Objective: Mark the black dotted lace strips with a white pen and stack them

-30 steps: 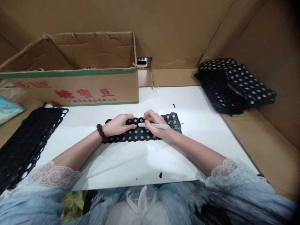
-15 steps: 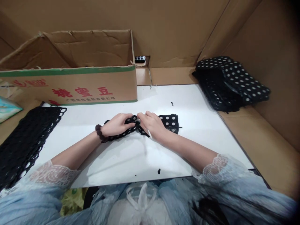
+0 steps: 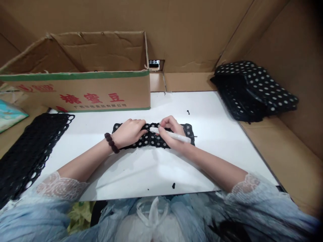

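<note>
A rectangular black fabric piece with white polka dots lies flat on the white tabletop in front of me. My left hand lies over its left half, fingers bent together at the far edge and thumb resting near the middle fold line. Between the thumb and fingers of my right hand is a white pen, slanted, with its end pointing left at the fabric's middle. That hand rests on the right half of the piece. I cannot tell whether the pen end touches the cloth.
An open cardboard box stands at the back left. Black openwork fabric lies at the left edge. Stacked polka-dot pieces sit at the back right. Small black scraps dot the white tabletop. Cardboard walls enclose the back and right.
The fabric, earlier bunched up at its middle between both hands, now lies flat. My right hand has let go of it and turned the white pen toward the middle.
</note>
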The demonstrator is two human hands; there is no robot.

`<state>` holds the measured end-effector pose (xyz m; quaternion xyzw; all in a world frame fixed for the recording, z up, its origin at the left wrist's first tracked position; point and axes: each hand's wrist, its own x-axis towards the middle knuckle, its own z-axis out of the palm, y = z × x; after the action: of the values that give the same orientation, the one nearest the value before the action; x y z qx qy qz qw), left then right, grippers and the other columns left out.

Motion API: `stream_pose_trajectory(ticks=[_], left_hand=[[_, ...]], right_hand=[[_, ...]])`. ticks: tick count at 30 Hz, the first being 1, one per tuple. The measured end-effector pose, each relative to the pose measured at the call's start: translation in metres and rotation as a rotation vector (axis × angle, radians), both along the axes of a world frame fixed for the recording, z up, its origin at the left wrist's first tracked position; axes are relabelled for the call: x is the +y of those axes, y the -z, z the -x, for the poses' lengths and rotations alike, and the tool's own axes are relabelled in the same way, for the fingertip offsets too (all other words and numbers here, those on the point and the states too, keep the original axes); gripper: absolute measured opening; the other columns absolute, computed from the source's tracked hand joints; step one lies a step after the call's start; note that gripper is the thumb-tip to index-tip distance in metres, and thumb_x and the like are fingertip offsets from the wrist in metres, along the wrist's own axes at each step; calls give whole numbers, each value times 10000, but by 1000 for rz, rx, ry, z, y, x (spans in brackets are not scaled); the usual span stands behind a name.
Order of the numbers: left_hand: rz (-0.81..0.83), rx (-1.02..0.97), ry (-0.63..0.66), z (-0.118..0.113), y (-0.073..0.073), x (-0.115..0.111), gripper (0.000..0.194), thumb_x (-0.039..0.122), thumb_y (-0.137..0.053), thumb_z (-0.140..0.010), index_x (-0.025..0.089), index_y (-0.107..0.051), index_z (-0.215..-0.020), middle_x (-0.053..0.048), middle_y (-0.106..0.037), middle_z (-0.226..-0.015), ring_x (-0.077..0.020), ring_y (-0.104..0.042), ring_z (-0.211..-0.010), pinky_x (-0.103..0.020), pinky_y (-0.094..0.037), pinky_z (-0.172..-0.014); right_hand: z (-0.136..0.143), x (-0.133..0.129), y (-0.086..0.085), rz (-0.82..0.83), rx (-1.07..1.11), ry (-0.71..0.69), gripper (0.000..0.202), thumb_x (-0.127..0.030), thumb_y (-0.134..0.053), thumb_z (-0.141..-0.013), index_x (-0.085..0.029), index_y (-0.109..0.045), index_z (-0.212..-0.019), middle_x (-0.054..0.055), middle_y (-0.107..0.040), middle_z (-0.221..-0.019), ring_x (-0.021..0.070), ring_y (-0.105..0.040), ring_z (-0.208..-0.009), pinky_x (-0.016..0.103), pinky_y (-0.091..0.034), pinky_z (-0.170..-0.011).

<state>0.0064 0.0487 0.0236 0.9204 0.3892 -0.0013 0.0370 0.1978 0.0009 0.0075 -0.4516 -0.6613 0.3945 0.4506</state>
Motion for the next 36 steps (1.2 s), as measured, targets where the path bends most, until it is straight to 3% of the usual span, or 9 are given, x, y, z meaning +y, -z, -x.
stream_pose_trajectory(ticks=[3, 6, 10, 15, 20, 24, 31, 34, 36], left_hand=[[60, -13, -5, 4, -2, 4, 252, 385, -333, -849, 162, -451, -859, -71, -574, -814, -221, -553, -754, -302, -382, -656], [180, -43, -15, 8, -3, 7, 398, 514, -449, -761, 165, -432, -951, -79, -573, -896, -236, -544, -827, -286, -390, -656], [246, -43, -64, 10, -4, 7, 553, 587, -530, -659, 165, -419, -998, -89, -574, -923, -251, -535, -853, -278, -387, -648], [299, 47, -99, 5, -9, 2, 427, 577, -477, -699, 168, -490, -818, -53, -583, -705, -194, -531, -619, -243, -317, -496], [399, 61, -104, 0, -16, -1, 360, 517, -453, -730, 175, -488, -623, -17, -548, -570, -139, -466, -491, -230, -273, -445], [468, -20, -114, 0, -17, -3, 327, 460, -458, -732, 163, -494, -599, 13, -485, -499, -110, -399, -453, -222, -263, -432], [756, -302, -130, 0, -11, -7, 210, 342, -498, -702, 140, -553, -689, 36, -486, -576, -86, -407, -509, -197, -325, -486], [802, -324, -116, 1, -12, -8, 209, 340, -493, -707, 144, -565, -713, 35, -517, -600, -92, -438, -530, -196, -342, -507], [762, -276, -115, 3, -15, -7, 222, 362, -490, -711, 150, -553, -690, 33, -534, -594, -97, -452, -530, -196, -339, -498]], right_hand=[[5, -5, 4, 35, -25, -71, 88, -275, -450, -777, -201, -403, -788, -17, -529, -660, 104, -510, -567, 244, -380, -574], [4, -2, 8, 136, -39, -159, 67, -256, -411, -791, -198, -390, -764, -21, -529, -618, 89, -465, -515, 223, -354, -513], [1, 0, 10, 103, -114, -153, 71, -223, -419, -777, -198, -372, -731, -32, -511, -581, 81, -439, -497, 211, -328, -494], [3, -2, 13, 44, -167, -129, 77, -216, -402, -785, -200, -355, -726, -38, -486, -576, 76, -422, -493, 204, -314, -488], [3, -2, 10, -26, -281, -209, 56, -212, -396, -788, -199, -358, -748, -49, -446, -566, 71, -409, -487, 193, -300, -483], [4, -4, 10, -174, -455, -257, 34, -213, -374, -801, -194, -363, -775, -40, -447, -601, 71, -394, -497, 200, -273, -487], [14, -11, 19, -307, -756, -130, 100, -219, -316, -835, -185, -408, -813, 2, -483, -675, 91, -394, -532, 223, -197, -464], [14, -12, 19, -316, -739, -141, 96, -195, -319, -824, -181, -412, -805, 11, -486, -689, 96, -405, -549, 225, -212, -478], [11, -11, 16, -253, -599, -183, 74, -209, -327, -822, -185, -393, -800, -9, -474, -648, 87, -405, -531, 215, -244, -489]])
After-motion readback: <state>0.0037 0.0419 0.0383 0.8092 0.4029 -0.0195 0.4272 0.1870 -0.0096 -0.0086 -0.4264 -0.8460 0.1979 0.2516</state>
